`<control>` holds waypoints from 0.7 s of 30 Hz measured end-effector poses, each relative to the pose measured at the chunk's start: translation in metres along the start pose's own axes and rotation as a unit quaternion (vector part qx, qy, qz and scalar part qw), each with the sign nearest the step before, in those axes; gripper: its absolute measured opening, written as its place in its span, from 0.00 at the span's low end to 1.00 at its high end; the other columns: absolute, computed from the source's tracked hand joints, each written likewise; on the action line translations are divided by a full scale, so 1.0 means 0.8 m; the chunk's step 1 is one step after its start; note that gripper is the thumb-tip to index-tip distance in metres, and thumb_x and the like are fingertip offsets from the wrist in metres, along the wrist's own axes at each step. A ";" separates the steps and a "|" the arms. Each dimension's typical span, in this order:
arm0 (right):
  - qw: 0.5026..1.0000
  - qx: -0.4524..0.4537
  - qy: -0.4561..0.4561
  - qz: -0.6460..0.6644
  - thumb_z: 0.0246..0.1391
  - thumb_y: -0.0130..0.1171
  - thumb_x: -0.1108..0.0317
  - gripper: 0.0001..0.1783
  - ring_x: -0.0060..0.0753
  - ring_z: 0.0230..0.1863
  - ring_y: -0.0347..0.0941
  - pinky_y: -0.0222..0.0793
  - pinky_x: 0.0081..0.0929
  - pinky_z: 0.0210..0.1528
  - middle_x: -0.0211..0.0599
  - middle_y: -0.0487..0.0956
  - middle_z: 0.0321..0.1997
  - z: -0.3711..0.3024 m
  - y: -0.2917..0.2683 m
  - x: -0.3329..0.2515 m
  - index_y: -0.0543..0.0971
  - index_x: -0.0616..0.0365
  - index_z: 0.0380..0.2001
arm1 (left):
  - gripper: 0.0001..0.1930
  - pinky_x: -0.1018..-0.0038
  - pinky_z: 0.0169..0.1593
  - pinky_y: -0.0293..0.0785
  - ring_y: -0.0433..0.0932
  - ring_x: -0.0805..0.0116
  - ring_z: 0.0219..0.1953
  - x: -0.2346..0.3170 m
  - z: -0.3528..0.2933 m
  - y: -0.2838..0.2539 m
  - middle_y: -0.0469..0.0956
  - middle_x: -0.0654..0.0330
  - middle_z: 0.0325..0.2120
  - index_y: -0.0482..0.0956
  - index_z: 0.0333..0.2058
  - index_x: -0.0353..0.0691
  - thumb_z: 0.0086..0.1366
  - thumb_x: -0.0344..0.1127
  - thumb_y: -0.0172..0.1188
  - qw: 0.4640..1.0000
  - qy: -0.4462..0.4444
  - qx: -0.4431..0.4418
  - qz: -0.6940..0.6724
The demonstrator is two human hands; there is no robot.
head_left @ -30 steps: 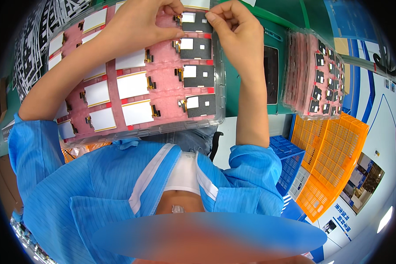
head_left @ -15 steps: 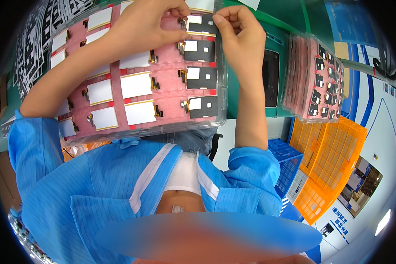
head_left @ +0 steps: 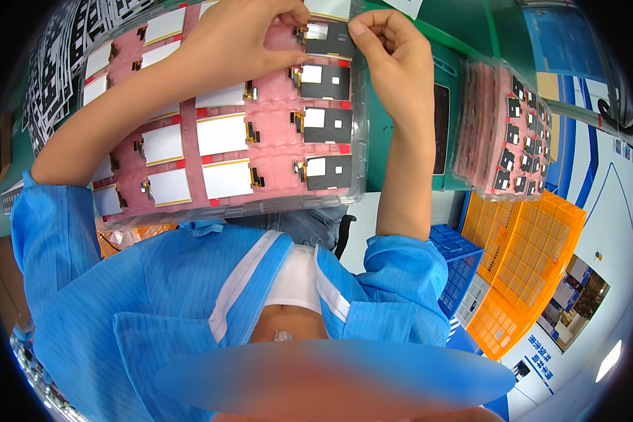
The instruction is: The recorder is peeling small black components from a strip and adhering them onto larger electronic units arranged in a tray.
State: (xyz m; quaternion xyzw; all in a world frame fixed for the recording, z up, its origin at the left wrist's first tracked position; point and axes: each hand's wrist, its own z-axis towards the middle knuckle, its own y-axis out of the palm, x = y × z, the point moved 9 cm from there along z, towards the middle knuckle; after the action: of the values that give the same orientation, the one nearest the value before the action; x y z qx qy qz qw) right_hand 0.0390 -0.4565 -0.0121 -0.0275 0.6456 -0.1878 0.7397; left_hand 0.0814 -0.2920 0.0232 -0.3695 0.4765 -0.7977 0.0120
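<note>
A small flat panel with a black cut-out sheet [head_left: 333, 41] over it lies at the far right of a pink-lined tray [head_left: 274, 150]. My right hand [head_left: 392, 49] pinches this sheet's right edge between thumb and forefinger, its other fingers curled. At the panel's left side, my left hand [head_left: 250, 42] keeps thumb and forefinger apart, their tips near the panel's corners by its short connector tail. Below in the same column, more panels with black sheets [head_left: 336, 83] lie in a row. White panels [head_left: 221, 133] with dark connector tails fill the columns to the left.
A stack of pink trays [head_left: 487, 133] holding black-covered pieces stands on the green table [head_left: 377, 151] at the right. Between them lies a dark flat device [head_left: 440, 130]. Black-and-white cut-out sheets [head_left: 49, 84] hang or lie at far left. Orange crates [head_left: 520, 260] and a blue crate [head_left: 457, 267] stand lower right.
The tray and both hands sit slightly further right in the picture. The black sheet at my right fingertips seems to cover more of its panel's upper part. Both hands keep nearly the same pose.
</note>
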 end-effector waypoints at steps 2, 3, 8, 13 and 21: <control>1.000 -0.003 0.006 -0.012 0.61 0.63 0.70 0.07 0.15 0.34 0.73 0.68 0.16 0.38 0.27 0.81 0.32 0.000 -0.002 0.002 0.81 0.63 0.37 | 0.18 0.64 0.44 0.76 0.79 0.52 0.41 0.001 0.002 0.002 0.77 0.53 0.36 0.80 0.37 0.35 0.49 0.35 0.75 1.000 0.004 -0.004 0.002; 1.000 -0.006 0.005 -0.011 0.61 0.63 0.70 0.07 0.15 0.34 0.73 0.68 0.16 0.38 0.27 0.81 0.32 0.000 0.001 -0.001 0.81 0.63 0.37 | 0.18 0.64 0.44 0.76 0.79 0.52 0.41 -0.010 0.004 0.010 0.77 0.53 0.36 0.80 0.37 0.35 0.49 0.35 0.75 1.000 0.002 -0.003 0.003; 1.000 -0.002 0.014 -0.026 0.61 0.64 0.68 0.08 0.14 0.32 0.72 0.67 0.16 0.37 0.27 0.81 0.31 -0.003 0.003 -0.004 0.81 0.64 0.37 | 0.19 0.65 0.43 0.76 0.79 0.52 0.41 0.007 -0.015 -0.015 0.77 0.53 0.37 0.79 0.37 0.34 0.48 0.34 0.76 0.897 0.301 0.180 -0.267; 0.999 0.009 0.012 -0.033 0.61 0.65 0.68 0.08 0.15 0.32 0.72 0.67 0.16 0.36 0.27 0.81 0.31 -0.006 -0.002 0.000 0.81 0.63 0.37 | 0.19 0.65 0.43 0.76 0.79 0.52 0.41 0.023 -0.002 -0.013 0.77 0.53 0.37 0.80 0.37 0.34 0.48 0.33 0.76 0.972 0.164 0.088 -0.141; 0.998 0.013 0.044 -0.043 0.60 0.62 0.76 0.04 0.13 0.25 0.66 0.65 0.16 0.29 0.26 0.77 0.24 -0.007 0.008 -0.013 0.78 0.64 0.32 | 0.18 0.67 0.42 0.76 0.79 0.54 0.40 0.008 -0.012 -0.015 0.78 0.53 0.36 0.81 0.37 0.33 0.49 0.32 0.75 0.891 0.300 0.164 -0.298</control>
State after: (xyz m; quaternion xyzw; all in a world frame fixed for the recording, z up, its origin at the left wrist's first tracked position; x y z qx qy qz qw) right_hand 0.0339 -0.4461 -0.0052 -0.0374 0.6733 -0.2283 0.7023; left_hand 0.0751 -0.2807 0.0335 -0.2297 0.1877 -0.9034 -0.3096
